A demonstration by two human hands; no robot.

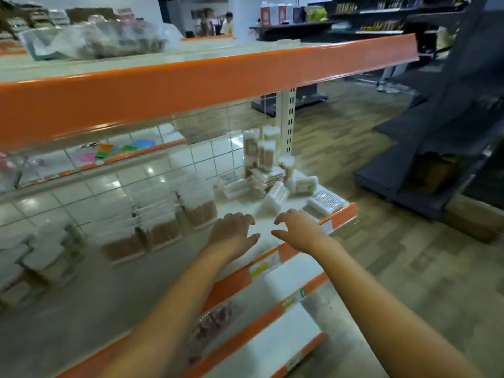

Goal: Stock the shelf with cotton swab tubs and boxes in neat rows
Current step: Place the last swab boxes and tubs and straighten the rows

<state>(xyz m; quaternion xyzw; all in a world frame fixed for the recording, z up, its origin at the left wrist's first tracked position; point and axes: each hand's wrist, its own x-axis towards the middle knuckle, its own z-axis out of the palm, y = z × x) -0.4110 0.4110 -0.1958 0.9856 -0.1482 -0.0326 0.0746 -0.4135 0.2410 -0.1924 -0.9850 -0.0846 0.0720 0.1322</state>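
Both my left hand (235,232) and right hand (297,230) hovered with fingers spread and curled, holding nothing. Boxes (152,230) already stood in rows on the shelf (338,216); the jumbled tubs (266,173) at its right end remained unsorted.

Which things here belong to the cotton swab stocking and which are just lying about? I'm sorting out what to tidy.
Part of the job:
- loose pile of swab tubs and boxes
- neat rows of swab boxes
- flat swab box at the shelf edge
- left hand and right hand, both empty, above the shelf

Just lying about:
- plastic-wrapped goods on the top shelf
- coloured items behind the mesh
- packet on the lower shelf
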